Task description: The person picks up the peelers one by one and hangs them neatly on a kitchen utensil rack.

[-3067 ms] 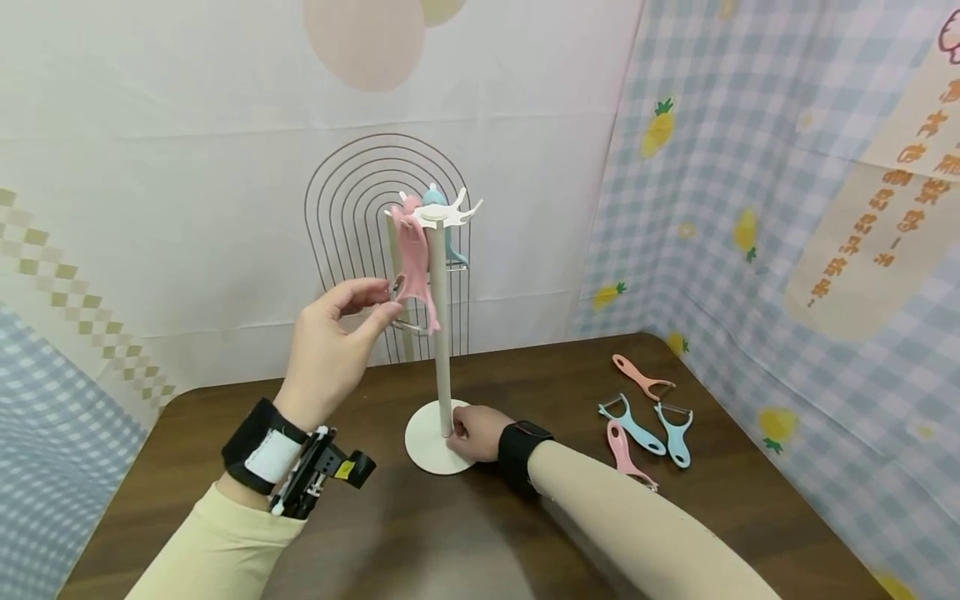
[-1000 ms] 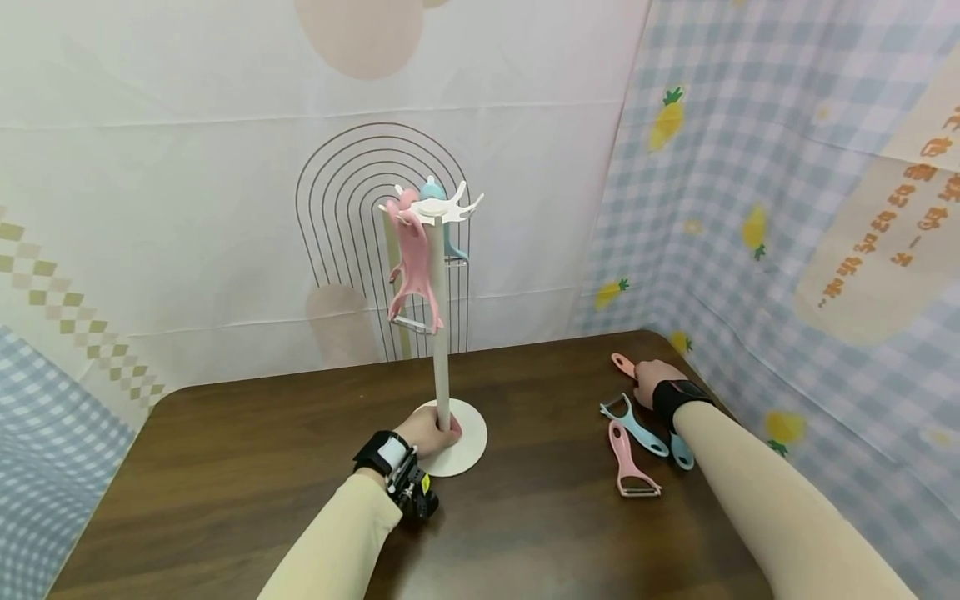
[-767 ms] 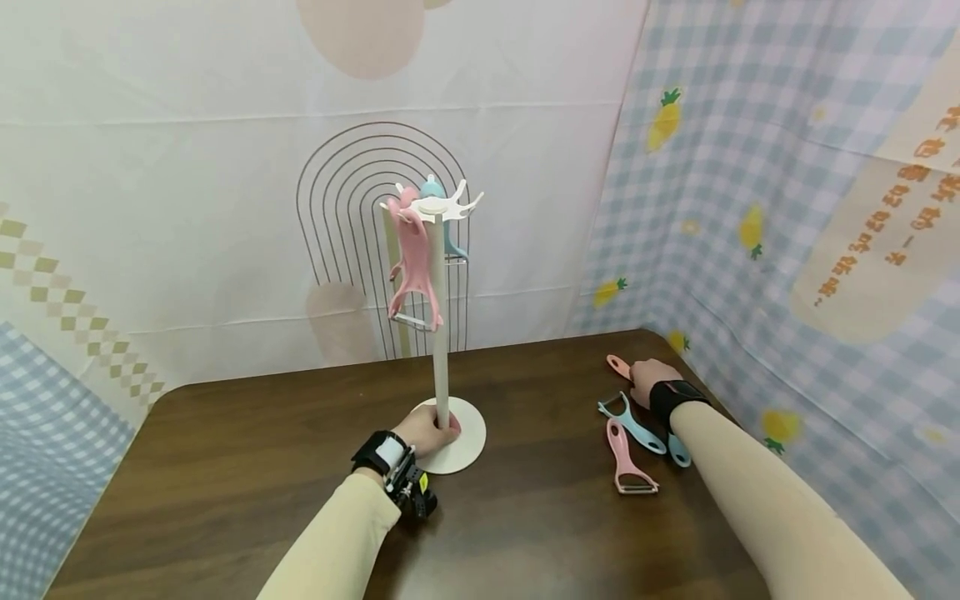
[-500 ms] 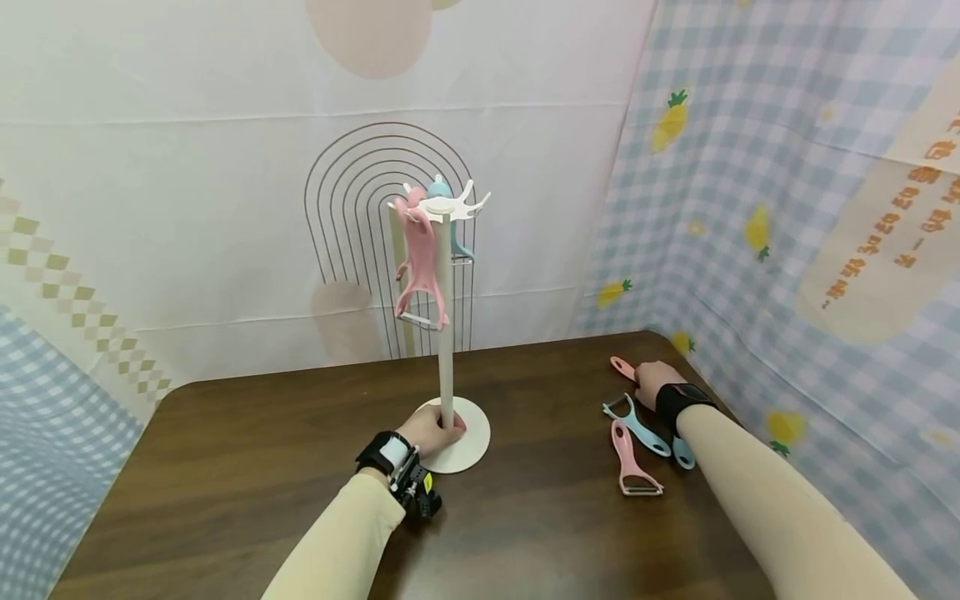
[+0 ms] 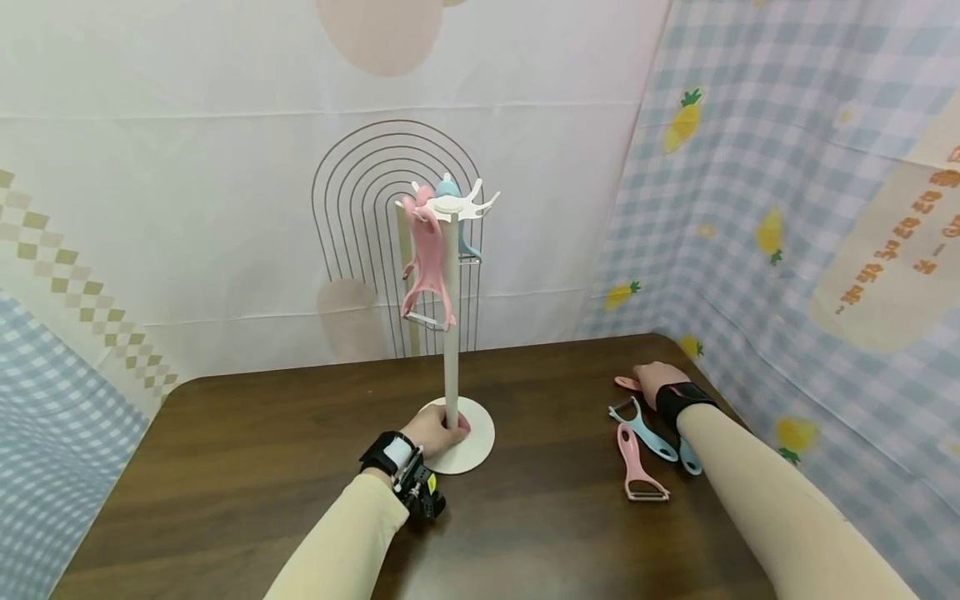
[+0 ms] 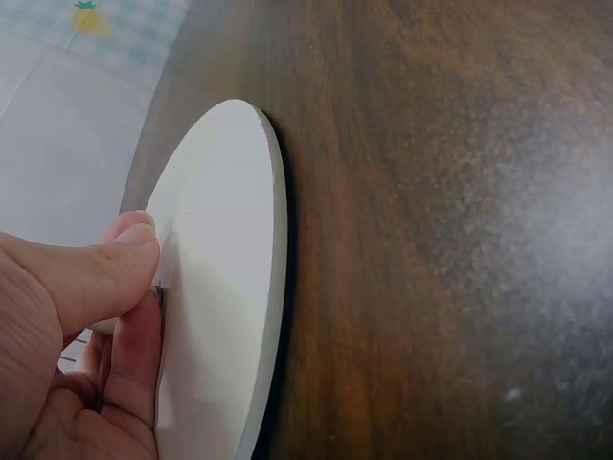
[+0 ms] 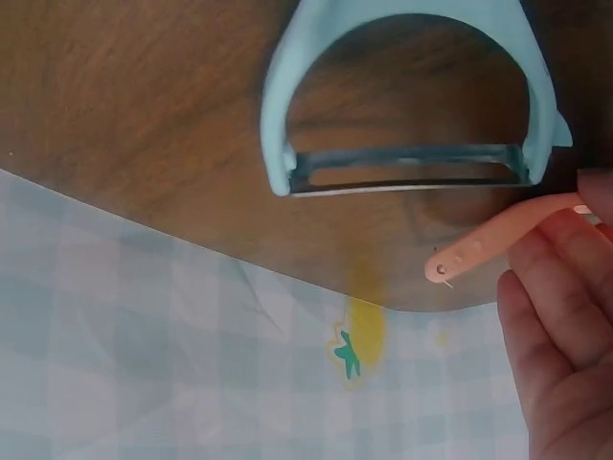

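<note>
In the head view my left hand grips the foot of the pole of a white hook stand. The left wrist view shows thumb and fingers round the pole, just above the round base. At the table's far right, my right hand pinches an orange peeler, whose handle end sticks out to the left in the head view. A pink peeler hangs at the stand's front left. Another pink one is partly hidden behind it, and a light blue peeler hangs at the back.
On the wooden table, near the right hand, lie a light blue peeler, a pink peeler and a second blue peeler, partly covered by the right arm. Cloth walls stand behind and to the right.
The left hand has let go of the hanging pink peeler and taken the pole. The right hand has left the base and taken the orange peeler, whose handle has just swung slightly.
</note>
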`<state>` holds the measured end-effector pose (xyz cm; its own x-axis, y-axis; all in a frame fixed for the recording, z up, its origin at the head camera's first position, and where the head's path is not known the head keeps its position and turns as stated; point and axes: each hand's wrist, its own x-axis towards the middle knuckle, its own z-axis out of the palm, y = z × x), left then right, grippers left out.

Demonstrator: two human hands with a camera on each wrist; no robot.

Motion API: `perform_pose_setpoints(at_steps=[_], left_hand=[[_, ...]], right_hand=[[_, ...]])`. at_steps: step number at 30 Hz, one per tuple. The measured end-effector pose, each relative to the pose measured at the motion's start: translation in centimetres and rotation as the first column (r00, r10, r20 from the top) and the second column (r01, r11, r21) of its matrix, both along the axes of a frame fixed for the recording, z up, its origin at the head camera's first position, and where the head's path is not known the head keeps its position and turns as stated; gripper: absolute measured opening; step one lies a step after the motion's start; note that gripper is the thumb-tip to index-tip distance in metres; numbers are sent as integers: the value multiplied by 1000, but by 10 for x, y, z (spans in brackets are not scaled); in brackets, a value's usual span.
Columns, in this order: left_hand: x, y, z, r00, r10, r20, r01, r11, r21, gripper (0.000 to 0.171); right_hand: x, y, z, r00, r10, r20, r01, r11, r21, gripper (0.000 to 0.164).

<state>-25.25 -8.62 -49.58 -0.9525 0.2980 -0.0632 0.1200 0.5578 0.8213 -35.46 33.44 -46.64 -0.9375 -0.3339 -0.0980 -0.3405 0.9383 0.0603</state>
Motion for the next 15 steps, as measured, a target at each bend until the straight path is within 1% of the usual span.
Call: perform_pose_setpoints(at_steps=[4,9,13,15], left_hand=[[4,2,6,1000,5,15,-5,1000,-8,4],[10,6,12,1000,-11,23,11,1000,-6,5],[10,6,13,1000,-13,19,13,1000,-1,4],[9,6,11,1000,-6,15,6,1000,1,4]], right_hand=[[2,-1,3,1000,0,-9,0,1000,26,9],[5,3,6,1000,-23,7,23,1000,14,5],[3,8,6,1000,-23,16,23,1000,0,4],[1,9,6,1000,-17,10,17,1000,-4,7]])
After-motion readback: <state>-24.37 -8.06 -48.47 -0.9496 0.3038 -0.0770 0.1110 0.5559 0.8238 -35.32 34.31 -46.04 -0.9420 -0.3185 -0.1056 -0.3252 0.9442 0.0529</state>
